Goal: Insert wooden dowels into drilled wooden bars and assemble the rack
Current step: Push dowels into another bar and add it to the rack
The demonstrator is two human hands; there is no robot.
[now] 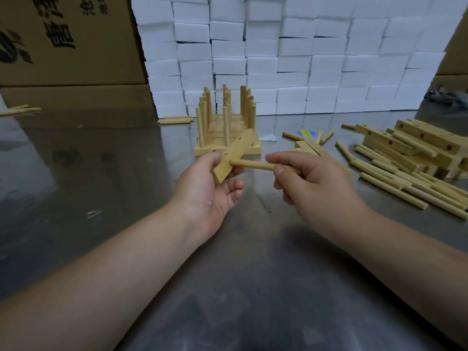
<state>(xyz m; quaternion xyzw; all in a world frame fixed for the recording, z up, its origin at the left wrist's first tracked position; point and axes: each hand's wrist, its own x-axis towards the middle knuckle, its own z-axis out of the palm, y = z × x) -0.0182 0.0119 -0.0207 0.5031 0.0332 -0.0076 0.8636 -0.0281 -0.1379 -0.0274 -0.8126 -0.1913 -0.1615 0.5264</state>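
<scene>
A steel table [76,173] is stretching out under the rack [226,122], which is standing on it near the middle, its rows of upright pegs pointing up from a flat wooden base. Behind the rack a wall of white foam blocks [304,59] is rising out of view. Behind and to the left of the rack a large printed cardboard box [63,39] is leaning into the picture. To the right of the rack a loose pile of drilled bars and dowels [410,158] is lying on the table, well apart from it. Just behind the rack on its left, a few spare dowels [174,120] are lying flat.

In front of the rack the left hand [210,188] is gripping a drilled bar [235,153] by its lower end, fingers curled beneath and thumb lying on the top face; the bar is tilting up towards the rack's front edge. Also in front of the rack, to the right, the right hand [311,183] is pinching a dowel [253,164] between thumb and curled fingers, and the dowel's free end is meeting the bar's side face.
</scene>
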